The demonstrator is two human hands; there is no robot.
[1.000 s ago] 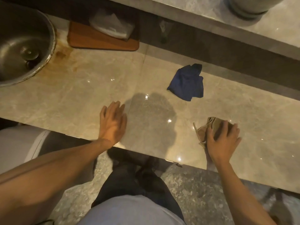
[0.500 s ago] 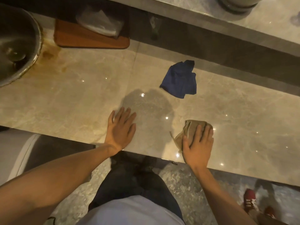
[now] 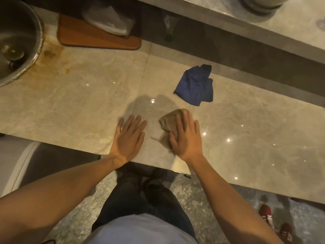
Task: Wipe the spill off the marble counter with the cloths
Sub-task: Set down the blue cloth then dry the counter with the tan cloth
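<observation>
My right hand (image 3: 186, 138) presses flat on a crumpled tan cloth (image 3: 169, 123) near the front edge of the beige marble counter (image 3: 88, 103). My left hand (image 3: 129, 138) lies flat on the bare marble just left of it, fingers spread, holding nothing. A crumpled dark blue cloth (image 3: 195, 85) lies loose farther back, beyond my right hand. A brownish stain (image 3: 52, 57) marks the marble beside the sink rim. I cannot make out any liquid under the tan cloth.
A round metal sink (image 3: 21, 43) is set in at the far left. A wooden board (image 3: 98, 39) with a clear plastic bag (image 3: 109, 20) lies at the back. A raised marble ledge (image 3: 263, 32) runs behind. Someone's red shoes (image 3: 267, 215) stand on the floor at right.
My right hand has slid the tan cloth leftward along the front of the counter, close to my left hand. My left hand stays flat on the marble.
</observation>
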